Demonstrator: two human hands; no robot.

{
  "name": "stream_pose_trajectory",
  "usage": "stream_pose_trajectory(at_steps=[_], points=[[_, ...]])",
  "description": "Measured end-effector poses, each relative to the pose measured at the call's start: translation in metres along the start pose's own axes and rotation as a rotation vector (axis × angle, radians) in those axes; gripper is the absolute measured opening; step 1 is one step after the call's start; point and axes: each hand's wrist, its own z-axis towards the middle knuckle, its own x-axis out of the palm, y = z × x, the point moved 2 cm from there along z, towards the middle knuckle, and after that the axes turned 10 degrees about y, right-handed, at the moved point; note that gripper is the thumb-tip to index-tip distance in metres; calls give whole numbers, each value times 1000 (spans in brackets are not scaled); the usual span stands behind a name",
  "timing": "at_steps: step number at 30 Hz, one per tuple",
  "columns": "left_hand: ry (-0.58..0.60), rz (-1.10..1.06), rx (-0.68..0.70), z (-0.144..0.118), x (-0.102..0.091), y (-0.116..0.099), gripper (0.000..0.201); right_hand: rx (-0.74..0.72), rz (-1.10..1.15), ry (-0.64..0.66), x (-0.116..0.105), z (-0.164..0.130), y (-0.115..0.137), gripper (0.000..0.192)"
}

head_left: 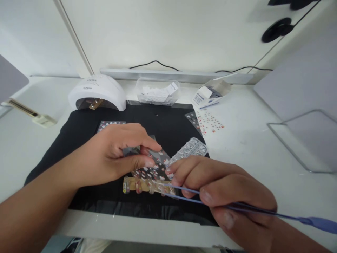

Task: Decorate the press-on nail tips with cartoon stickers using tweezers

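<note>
My left hand [123, 151] pinches a clear nail sticker sheet [160, 161] with red and white prints between thumb and index finger. My right hand [226, 193] grips purple-blue tweezers [252, 208], and its fingers also touch the sheet's right side. The tweezer tips lie at the sheet's lower edge; whether they pinch anything is too small to tell. Just below the sheet, a tan strip [144, 184] carries several decorated nail tips [138, 185], its right end partly covered by the sheet. Behind my right fingers sits a clear compartment case [193, 147] of small shiny pieces.
A white nail lamp [101, 88] stands at the back left with another tan strip inside. Behind the black mat [105, 200] are a clear tub [158, 100] of white packets and an open alcohol pad box [205, 100]. Sticker sheets [210, 121] lie at right; a metal stand [286, 149] is beyond.
</note>
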Motion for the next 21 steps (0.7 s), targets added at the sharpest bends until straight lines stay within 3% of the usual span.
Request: stream_pose_trajectory(at_steps=[14,21], points=[[-29,6,6,0,0,3,19,-12,-75,7,0,-1,-1,28],[35,10,107,1,3,1,18,-71,-52,-122,0,-5,-2,33]])
